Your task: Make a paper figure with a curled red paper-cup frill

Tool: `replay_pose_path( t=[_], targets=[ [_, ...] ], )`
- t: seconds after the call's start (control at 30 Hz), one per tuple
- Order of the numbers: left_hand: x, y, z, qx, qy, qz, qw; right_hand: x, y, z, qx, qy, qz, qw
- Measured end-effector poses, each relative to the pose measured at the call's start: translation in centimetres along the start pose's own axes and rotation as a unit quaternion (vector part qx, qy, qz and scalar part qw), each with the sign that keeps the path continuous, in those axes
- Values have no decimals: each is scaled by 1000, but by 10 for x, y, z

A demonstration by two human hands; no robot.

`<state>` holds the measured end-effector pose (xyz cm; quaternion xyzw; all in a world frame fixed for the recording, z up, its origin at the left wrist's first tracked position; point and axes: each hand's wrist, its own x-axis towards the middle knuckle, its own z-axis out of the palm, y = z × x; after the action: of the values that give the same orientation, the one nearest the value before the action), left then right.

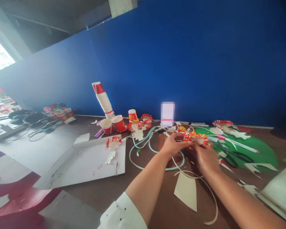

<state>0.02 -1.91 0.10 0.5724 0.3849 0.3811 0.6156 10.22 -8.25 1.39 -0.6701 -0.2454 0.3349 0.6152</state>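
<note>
Cups lean in a tall stack on the desk. Next comes a paper doll on a white board, then cord. The left hand and right hand pinch the red paper between them, above the desk. It looks light, bendy and easy to rip, so its edges seem best to hold, softly. Scissors lie further right.
</note>
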Motion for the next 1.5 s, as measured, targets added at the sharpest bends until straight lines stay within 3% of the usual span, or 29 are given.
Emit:
replay_pose_path(
  t=[0.13, 0.23, 0.33, 0.43, 0.57, 0.8, 1.0, 1.3, 1.4, 1.5],
  targets=[
    [5, -5, 1, 91, 60, 17, 994, 5, 13, 3, 43, -31, -20, 998],
    [9, -9, -3, 98, 55, 22, 993, 8, 20, 5, 126, -90, -28, 988],
    [11, -12, -7, 110, 37, 35, 993, 14, 23, 7, 143, -103, 3, 984],
    [11, -15, -9, 127, 11, 45, 991, 20, 25, 5, 106, -95, 0, 990],
    [10, -15, -10, 140, -36, 46, 988, 22, 19, 1, 22, -56, -55, 997],
    [4, -5, -6, 186, 24, 23, 982, 17, 13, -5, -117, 4, -135, 984],
    [2, -4, 0, 212, 71, 105, 969, 19, 12, -8, -161, -10, -171, 972],
    [6, -12, -4, 195, 93, 90, 972, 9, 7, -2, -54, 12, -72, 996],
    [2, -11, -3, 229, 101, 146, 957, 9, 6, -2, -77, 24, -80, 994],
    [-3, -7, 1, 304, 117, 225, 919, 11, 5, -3, -119, 16, -112, 986]
  ],
)
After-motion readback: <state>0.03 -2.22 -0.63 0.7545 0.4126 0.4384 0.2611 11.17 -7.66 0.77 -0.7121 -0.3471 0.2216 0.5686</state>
